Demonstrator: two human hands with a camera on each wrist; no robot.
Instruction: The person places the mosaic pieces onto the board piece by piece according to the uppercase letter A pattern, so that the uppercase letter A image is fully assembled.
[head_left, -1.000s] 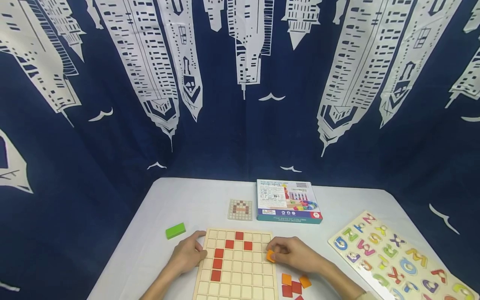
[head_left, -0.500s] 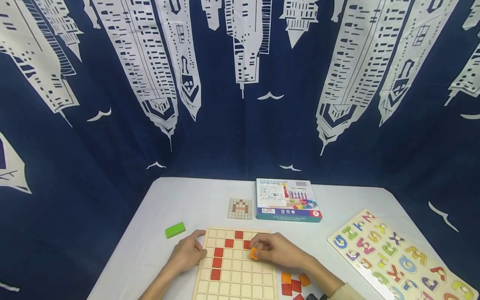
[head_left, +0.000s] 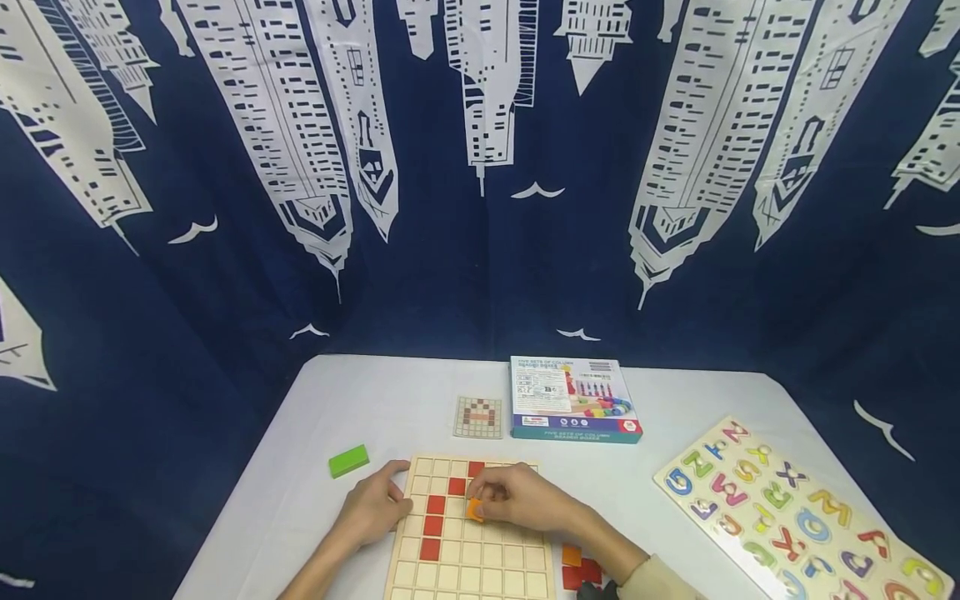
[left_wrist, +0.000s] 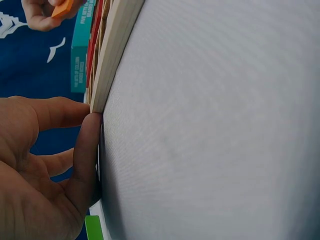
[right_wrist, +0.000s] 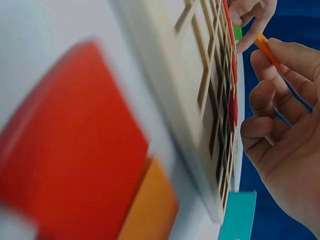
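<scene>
In the head view, a wooden grid board [head_left: 471, 552] lies on the table with several red tiles [head_left: 432, 526] set in its squares. My left hand [head_left: 371, 504] holds the board's left edge near the far corner; the left wrist view shows thumb and index finger [left_wrist: 65, 112] meeting at that edge. Between the thumb and fingertips of my right hand [head_left: 521, 498] is a square orange tile [head_left: 474, 509], pinched over the upper middle of the grid. The right wrist view has this tile [right_wrist: 266, 48] tilted above the board, and the right hand hides some squares.
Loose orange and red tiles [head_left: 572, 577] lie right of the board. A green block [head_left: 348, 461] sits to the left. Behind stand a small pattern card [head_left: 477, 417] and a teal toy box [head_left: 573, 400]. An alphabet puzzle board [head_left: 787, 508] occupies the right side.
My right hand has carried the orange tile leftward from the board's right edge to over its upper middle. The left hand keeps its place on the board.
</scene>
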